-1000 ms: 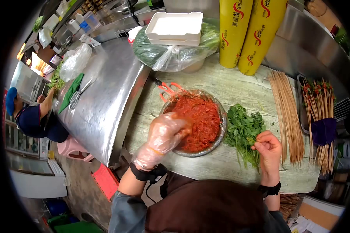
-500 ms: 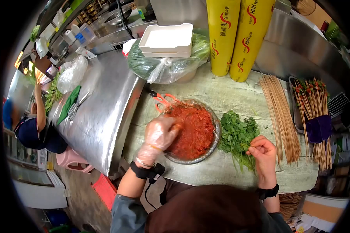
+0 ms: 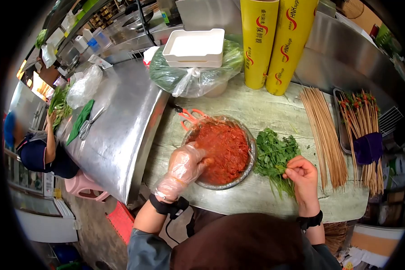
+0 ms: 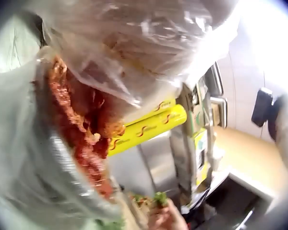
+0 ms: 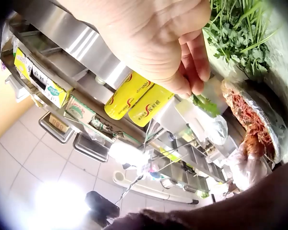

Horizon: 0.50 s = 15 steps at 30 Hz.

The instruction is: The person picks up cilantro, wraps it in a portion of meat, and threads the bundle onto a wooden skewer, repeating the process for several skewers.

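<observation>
A foil-coloured round bowl [image 3: 253,155], lined with clear plastic, holds red marinated meat [image 3: 225,148]. My left hand [image 3: 183,165], in a clear plastic glove, is at the bowl's left side with its curled fingers in the meat. Red sauce coats the glove's fingertips, partly hidden by loose plastic in the left wrist view. Between thumb and fingertips, my bare right hand [image 3: 303,175] pinches a small cilantro sprig [image 5: 205,104]. Below that hand lies a pile of cilantro [image 3: 276,153], just right of the bowl.
Orange-handled scissors [image 3: 191,118] lie behind the bowl. Bamboo skewers [image 3: 324,137] and a tray of loaded skewers [image 3: 362,112] are at right. Yellow film rolls [image 3: 258,45] and a bagged bundle of greens [image 3: 166,72] stand behind. Another person [image 3: 40,150] works at the steel counter [image 3: 121,108].
My left hand has worked within the meat, shifting left and then slightly down. The right hand keeps its pinch on the sprig. At left, the other person's arm rose and came down again.
</observation>
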### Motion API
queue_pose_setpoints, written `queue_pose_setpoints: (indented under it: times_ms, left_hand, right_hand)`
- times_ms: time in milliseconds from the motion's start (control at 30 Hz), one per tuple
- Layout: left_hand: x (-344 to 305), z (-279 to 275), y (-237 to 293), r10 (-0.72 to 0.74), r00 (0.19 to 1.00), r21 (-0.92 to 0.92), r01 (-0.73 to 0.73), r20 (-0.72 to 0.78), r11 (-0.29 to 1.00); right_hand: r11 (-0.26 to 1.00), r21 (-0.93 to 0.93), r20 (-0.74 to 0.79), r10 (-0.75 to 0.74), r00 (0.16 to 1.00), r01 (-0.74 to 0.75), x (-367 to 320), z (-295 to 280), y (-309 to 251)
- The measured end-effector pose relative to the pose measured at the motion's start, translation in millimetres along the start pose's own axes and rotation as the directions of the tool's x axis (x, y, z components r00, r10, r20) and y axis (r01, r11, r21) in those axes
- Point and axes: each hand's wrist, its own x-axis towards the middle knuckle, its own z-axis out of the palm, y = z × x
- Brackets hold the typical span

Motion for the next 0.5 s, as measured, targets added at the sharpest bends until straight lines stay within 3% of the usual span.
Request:
queue_pose_setpoints:
  times_ms: [67, 100, 200, 300, 400, 433, 500]
  left_hand:
    - [-3.6, 0.0, -1.1, -0.088, 0.996, 0.200, 0.082, 0.020, 0.976]
    - [-2.1, -3.0, 3.6, -0.054, 0.998, 0.194, 0.057, -0.018, 0.979]
    - [-5.7, -1.0, 2.3, -0.117, 0.992, 0.456, 0.082, 0.050, 0.886]
    - [-6.4, -7.0, 2.3, -0.134, 0.989, 0.493, 0.086, 0.062, 0.866]
    - [-3.2, -12.6, 0.5, -0.211, 0.978, 0.361, 0.197, -0.002, 0.911]
    - [-2.3, -12.5, 0.2, -0.198, 0.979, 0.400, 0.204, -0.058, 0.893]
    - [5.3, -17.9, 10.9, -0.116, 0.993, 0.257, 0.109, 0.013, 0.960]
  right_hand:
    - [1.000, 0.001, 0.005, -0.006, 1.000, 0.006, 0.9, -1.1, 0.0]
    - [1.000, 0.002, 0.005, -0.006, 1.000, 0.006, 0.5, -2.0, 1.0]
    - [1.000, 0.001, 0.002, 0.005, 1.000, -0.005, 0.0, -2.1, 1.3]
    - [1.000, 0.004, 0.005, 0.009, 1.000, -0.009, 1.3, 0.0, 1.3]
    - [1.000, 0.006, 0.002, 0.011, 1.000, -0.011, 0.7, 1.2, 0.1]
    - [1.000, 0.008, 0.002, 0.013, 1.000, -0.013, 0.7, 1.5, -0.2]
    - [1.000, 0.012, 0.002, 0.011, 1.000, -0.011, 0.6, 1.3, 0.6]
